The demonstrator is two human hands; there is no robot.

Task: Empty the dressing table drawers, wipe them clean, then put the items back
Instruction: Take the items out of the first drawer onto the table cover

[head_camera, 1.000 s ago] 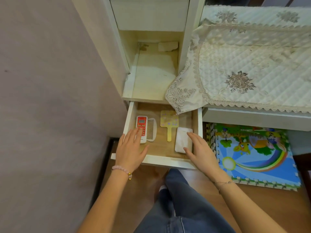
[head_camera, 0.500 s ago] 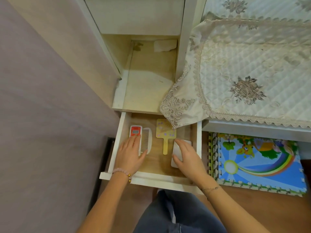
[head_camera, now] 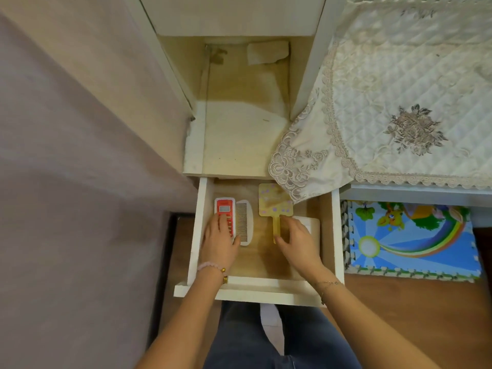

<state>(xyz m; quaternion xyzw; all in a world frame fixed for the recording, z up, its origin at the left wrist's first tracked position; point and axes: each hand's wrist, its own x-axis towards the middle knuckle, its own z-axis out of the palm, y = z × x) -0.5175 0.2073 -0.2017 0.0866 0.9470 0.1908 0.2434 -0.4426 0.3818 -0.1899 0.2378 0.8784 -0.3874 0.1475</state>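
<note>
The white drawer (head_camera: 247, 292) of the dressing table is pulled out below me. In it lie a red and white keypad device (head_camera: 225, 206), a white comb (head_camera: 245, 217), a yellow hand mirror (head_camera: 273, 201) and a white pad (head_camera: 311, 222). My left hand (head_camera: 219, 243) rests on the red device with its fingers flat, and its thumb lies by the comb's near end. My right hand (head_camera: 298, 241) covers most of the white pad. Its thumb tip touches the end of the mirror's handle.
An open shelf (head_camera: 239, 134) above the drawer holds a crumpled white cloth (head_camera: 267, 53) at its back. A lace-edged quilted cover (head_camera: 399, 102) drapes over the table top and the drawer's far right corner. A colourful foam mat (head_camera: 412, 238) leans under the table. A wall (head_camera: 80, 182) stands close on the left.
My view has tilted down over the drawer. My right hand slid left from the white pad toward the mirror's handle. My left hand stayed on the red device.
</note>
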